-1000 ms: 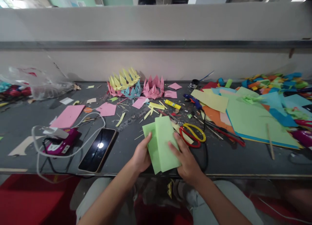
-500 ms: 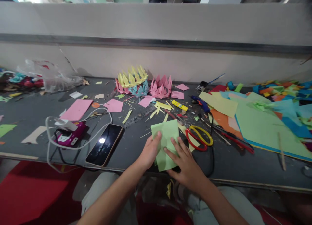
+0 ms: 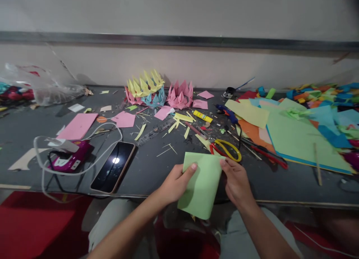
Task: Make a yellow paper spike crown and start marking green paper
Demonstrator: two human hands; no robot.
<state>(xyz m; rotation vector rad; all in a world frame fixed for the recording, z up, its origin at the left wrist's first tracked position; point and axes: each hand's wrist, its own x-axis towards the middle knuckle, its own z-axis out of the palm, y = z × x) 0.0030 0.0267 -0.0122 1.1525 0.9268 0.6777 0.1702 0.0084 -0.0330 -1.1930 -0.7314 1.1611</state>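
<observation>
A light green sheet of paper, curved along its right side as if folded over, is held up at the table's front edge. My left hand pinches its left side, thumb on top and fingers behind. At the upper right corner my right hand grips the paper between thumb and fingers. Just beyond the paper lie scissors with red and yellow handles. Folded paper crowns in yellow, blue and pink stand near the wall.
To the left lie a phone, a purple power strip with cables, and pink paper. A glue stick, a glue gun, pliers and stacked coloured sheets are to the right. A plastic bag sits far left.
The green paper, earlier two overlapping panels and then pressed flat, is now lifted and curved. My right hand has moved from its face to the upper right corner. The view has tilted down.
</observation>
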